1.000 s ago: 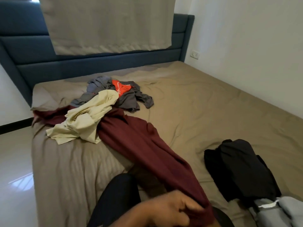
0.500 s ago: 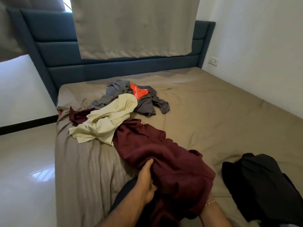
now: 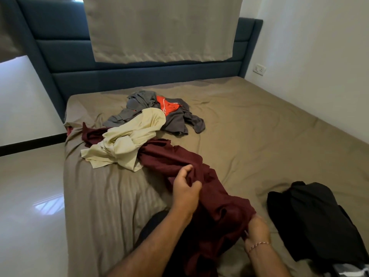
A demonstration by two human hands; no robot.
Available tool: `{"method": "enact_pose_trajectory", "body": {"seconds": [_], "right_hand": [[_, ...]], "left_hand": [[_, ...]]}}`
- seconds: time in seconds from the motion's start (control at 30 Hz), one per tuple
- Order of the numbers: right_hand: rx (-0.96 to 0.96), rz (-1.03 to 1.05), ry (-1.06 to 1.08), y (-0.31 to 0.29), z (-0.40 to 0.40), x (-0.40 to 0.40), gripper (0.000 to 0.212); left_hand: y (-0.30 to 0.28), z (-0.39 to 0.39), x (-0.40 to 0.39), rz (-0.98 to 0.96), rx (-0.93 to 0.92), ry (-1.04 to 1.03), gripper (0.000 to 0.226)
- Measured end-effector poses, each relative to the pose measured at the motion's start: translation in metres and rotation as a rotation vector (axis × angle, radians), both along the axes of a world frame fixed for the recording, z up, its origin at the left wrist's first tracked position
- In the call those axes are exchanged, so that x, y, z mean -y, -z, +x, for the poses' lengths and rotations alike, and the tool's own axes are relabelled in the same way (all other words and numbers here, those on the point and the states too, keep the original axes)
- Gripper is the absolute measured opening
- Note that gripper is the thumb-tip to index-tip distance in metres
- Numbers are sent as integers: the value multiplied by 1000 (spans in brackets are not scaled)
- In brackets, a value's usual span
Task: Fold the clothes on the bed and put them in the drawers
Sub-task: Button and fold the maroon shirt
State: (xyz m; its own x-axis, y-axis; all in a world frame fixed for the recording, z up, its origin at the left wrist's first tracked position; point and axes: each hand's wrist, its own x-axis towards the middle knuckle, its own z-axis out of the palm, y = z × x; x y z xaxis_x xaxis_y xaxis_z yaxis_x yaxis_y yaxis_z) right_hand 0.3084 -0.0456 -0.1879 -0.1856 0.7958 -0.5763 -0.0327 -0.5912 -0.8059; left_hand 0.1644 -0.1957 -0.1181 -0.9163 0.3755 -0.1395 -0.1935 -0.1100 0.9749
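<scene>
Head view: left hand (image 3: pixel 185 188) w/ fingers curled, pinching maroon garment (image 3: pixel 199 176) mid-length on the bed (image 3: pixel 249 126). Right hand (image 3: pixel 256 228) grips its near end. Cream shirt (image 3: pixel 127 140) lies over garment's far end, grey clothes (image 3: pixel 175 114) behind. Black pile (image 3: pixel 311 218) at right.

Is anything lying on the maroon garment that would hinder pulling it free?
Yes. The cream shirt lies across the far end of the maroon garment; left hand and right hand grip its near part.
</scene>
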Motion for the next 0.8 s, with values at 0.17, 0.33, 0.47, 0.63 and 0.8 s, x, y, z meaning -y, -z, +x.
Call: {"method": "enact_pose_trajectory", "body": {"seconds": [0.17, 0.33, 0.47, 0.63, 0.8], "right_hand": [[-280, 179, -121, -22, 20, 21, 47], [-142, 192, -388, -14, 23, 41, 29], [-152, 239, -426, -22, 14, 53, 26], [-297, -8, -218, -29, 11, 57, 34], [-414, -263, -357, -36, 24, 49, 52]], "left_hand": [[-16, 42, -31, -230, -321, 577, 42], [-7, 71, -45, -131, -222, 795, 35], [21, 78, -19, -177, -488, 308, 37], [64, 61, 20, -463, -383, 108, 54], [71, 50, 31, -324, -294, 255, 63]]}}
